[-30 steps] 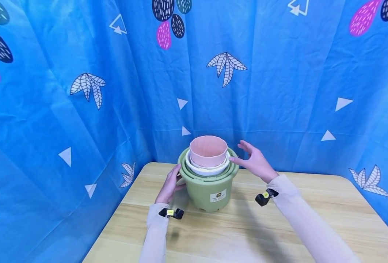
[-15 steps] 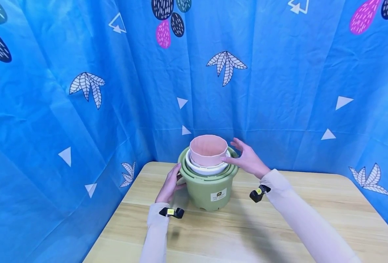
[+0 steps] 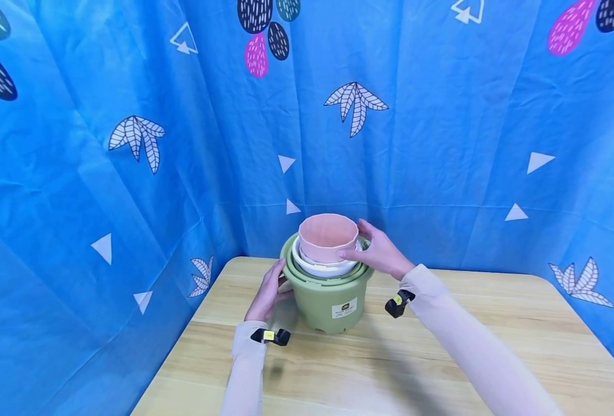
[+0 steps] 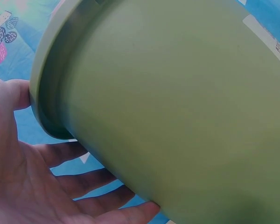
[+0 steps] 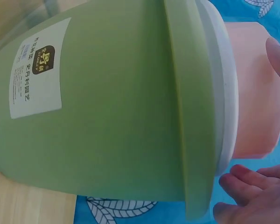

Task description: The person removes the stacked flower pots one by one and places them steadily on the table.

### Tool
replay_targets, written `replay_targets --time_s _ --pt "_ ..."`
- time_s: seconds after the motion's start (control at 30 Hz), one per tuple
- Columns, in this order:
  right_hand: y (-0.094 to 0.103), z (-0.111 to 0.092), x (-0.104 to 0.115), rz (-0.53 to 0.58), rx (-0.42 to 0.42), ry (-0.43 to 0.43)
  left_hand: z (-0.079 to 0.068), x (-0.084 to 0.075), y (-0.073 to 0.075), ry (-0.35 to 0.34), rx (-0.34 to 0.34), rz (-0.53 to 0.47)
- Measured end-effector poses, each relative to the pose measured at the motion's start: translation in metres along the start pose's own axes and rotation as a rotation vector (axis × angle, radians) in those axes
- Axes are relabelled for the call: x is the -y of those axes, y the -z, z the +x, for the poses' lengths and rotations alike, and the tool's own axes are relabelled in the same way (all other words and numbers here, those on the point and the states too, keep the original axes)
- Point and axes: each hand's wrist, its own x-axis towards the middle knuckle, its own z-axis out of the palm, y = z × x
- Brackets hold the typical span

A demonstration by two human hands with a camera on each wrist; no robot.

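A person's left hand [image 3: 266, 293], fingers spread, touches a large round green plastic flowerpot [image 3: 314, 306] at nine o'clock, thumb against the rim and fingertips along the side. The right hand [image 3: 382, 252] is at two o'clock, thumb and fingers spread around a small pale-pink pot [image 3: 321, 254] with a faceted rim; whether the thumb touches it, I cannot tell. The pink pot sits within a round white pot [image 3: 321, 270], itself nested in the green one, each rising above the next. All stand upright. A white rectangular label [image 3: 344, 308] is on the green pot at five o'clock.

Both arms wear pale long sleeves [image 3: 473, 341], with a small black camera [image 3: 281, 337] at each wrist. The stack stands toward eleven o'clock on a light wood-grain worktop [image 3: 494, 312]. Beyond, from nine through three o'clock, hangs a bright blue patterned fabric curtain [image 3: 432, 144].
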Motion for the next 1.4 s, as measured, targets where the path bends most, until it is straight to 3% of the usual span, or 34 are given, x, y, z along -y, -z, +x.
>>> replay_targets --time_s 0.23,1.4 --pt "-0.008 0.000 0.004 0.033 0.005 0.062 0.000 0.000 -0.001 0.005 -0.009 -0.016" --pt "-0.028 0.007 0.004 0.070 -0.086 0.006 0.000 0.000 -0.002 0.006 -0.006 -0.012"
